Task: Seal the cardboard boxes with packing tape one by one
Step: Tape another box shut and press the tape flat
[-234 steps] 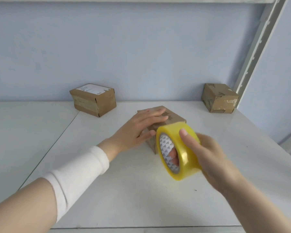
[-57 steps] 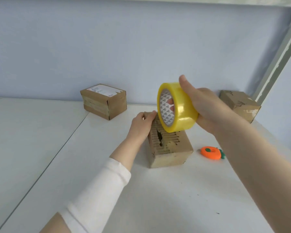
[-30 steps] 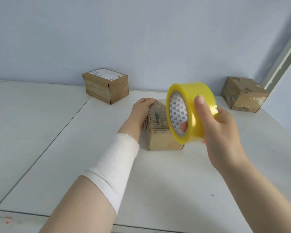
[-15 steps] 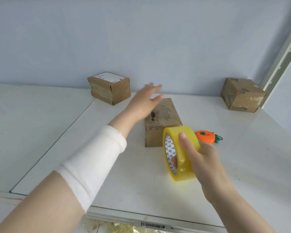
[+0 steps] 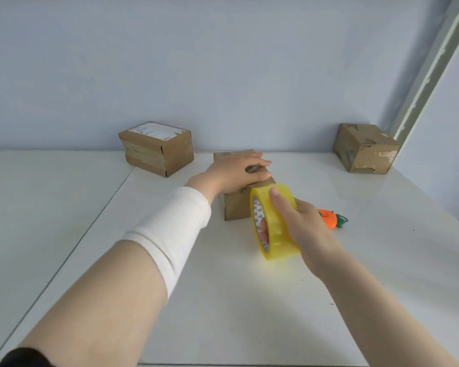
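Note:
A small cardboard box [image 5: 236, 206] lies in the middle of the white table. My left hand [image 5: 236, 170] rests flat on its top with the fingers stretched out. My right hand [image 5: 300, 223] grips a yellow roll of packing tape [image 5: 274, 223], held upright against the box's near right corner, with the thumb over the rim and fingers through the core. Whether tape runs from the roll to the box cannot be told.
A box with a white label [image 5: 157, 147] stands at the back left by the wall. Another worn box [image 5: 366, 148] sits at the back right near a metal upright [image 5: 429, 70]. An orange carrot-shaped cutter [image 5: 331, 218] lies right of my right hand.
My left hand came down from the air onto the top of the middle box. The tape roll moved forward and up against the box's near corner.

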`<act>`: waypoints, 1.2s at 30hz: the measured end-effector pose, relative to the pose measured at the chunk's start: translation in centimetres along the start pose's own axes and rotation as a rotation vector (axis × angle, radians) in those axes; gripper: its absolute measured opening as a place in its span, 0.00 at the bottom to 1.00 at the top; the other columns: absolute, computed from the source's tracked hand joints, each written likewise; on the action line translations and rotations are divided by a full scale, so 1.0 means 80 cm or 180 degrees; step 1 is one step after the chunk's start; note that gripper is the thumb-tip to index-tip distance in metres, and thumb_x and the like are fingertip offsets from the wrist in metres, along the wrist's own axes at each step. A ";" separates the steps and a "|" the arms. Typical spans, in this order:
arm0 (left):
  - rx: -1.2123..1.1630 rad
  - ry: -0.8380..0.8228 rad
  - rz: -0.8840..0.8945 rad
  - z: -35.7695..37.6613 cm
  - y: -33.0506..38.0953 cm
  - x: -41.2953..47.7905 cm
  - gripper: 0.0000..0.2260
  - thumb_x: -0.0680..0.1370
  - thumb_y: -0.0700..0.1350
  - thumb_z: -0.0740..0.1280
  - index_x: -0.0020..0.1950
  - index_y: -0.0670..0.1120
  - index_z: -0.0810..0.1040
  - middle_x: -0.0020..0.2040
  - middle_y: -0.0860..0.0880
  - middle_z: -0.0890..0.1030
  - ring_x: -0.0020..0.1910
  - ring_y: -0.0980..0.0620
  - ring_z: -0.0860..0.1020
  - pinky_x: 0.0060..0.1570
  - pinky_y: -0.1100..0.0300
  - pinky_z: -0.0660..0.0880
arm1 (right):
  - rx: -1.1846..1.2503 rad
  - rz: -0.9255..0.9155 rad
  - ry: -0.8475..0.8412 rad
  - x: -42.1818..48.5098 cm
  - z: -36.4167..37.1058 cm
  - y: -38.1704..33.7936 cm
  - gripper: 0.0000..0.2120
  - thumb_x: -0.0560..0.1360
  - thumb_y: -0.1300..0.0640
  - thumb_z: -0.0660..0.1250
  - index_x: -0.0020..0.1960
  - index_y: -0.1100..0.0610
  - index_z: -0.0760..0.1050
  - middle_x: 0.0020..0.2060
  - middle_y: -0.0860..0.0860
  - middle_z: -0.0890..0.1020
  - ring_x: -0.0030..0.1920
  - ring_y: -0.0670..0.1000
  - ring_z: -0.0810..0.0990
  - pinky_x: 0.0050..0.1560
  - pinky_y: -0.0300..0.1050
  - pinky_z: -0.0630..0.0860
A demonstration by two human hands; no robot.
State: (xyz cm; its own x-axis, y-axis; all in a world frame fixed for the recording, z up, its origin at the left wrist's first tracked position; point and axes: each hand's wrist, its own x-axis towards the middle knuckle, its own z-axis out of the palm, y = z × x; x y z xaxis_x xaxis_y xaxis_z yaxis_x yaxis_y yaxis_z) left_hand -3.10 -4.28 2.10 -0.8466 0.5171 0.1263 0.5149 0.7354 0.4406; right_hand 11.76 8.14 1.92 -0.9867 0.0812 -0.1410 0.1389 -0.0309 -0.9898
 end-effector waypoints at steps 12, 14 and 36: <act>-0.0404 0.2135 -0.0134 0.003 0.013 -0.046 0.10 0.79 0.51 0.61 0.50 0.47 0.79 0.48 0.52 0.79 0.50 0.54 0.76 0.51 0.61 0.69 | 0.0182 0.0681 -0.0494 -0.030 -0.013 -0.004 0.20 0.76 0.43 0.61 0.45 0.61 0.76 0.30 0.54 0.84 0.30 0.52 0.83 0.32 0.43 0.81; -0.0865 0.2638 -0.0555 0.013 0.025 -0.077 0.09 0.78 0.52 0.63 0.42 0.49 0.73 0.37 0.58 0.73 0.37 0.60 0.72 0.37 0.62 0.66 | 0.0245 0.0702 -0.0633 -0.030 -0.020 -0.003 0.19 0.76 0.43 0.62 0.47 0.59 0.77 0.35 0.54 0.85 0.34 0.52 0.84 0.36 0.44 0.82; -0.3643 0.0681 -0.1944 0.047 0.052 -0.107 0.06 0.76 0.45 0.69 0.44 0.42 0.80 0.44 0.43 0.84 0.42 0.48 0.82 0.38 0.63 0.80 | -0.1855 -0.1633 -0.0018 0.069 -0.105 0.002 0.11 0.70 0.62 0.72 0.45 0.47 0.75 0.43 0.47 0.80 0.41 0.42 0.77 0.37 0.32 0.73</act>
State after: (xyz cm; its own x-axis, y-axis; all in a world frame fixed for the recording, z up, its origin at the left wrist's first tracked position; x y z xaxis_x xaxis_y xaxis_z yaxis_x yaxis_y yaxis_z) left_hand 6.78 -4.03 -0.46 -0.9598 0.0786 -0.2696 -0.2715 -0.0151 0.9623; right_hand 7.03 16.92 0.82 -0.9398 -0.0612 0.3362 -0.3148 0.5382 -0.7818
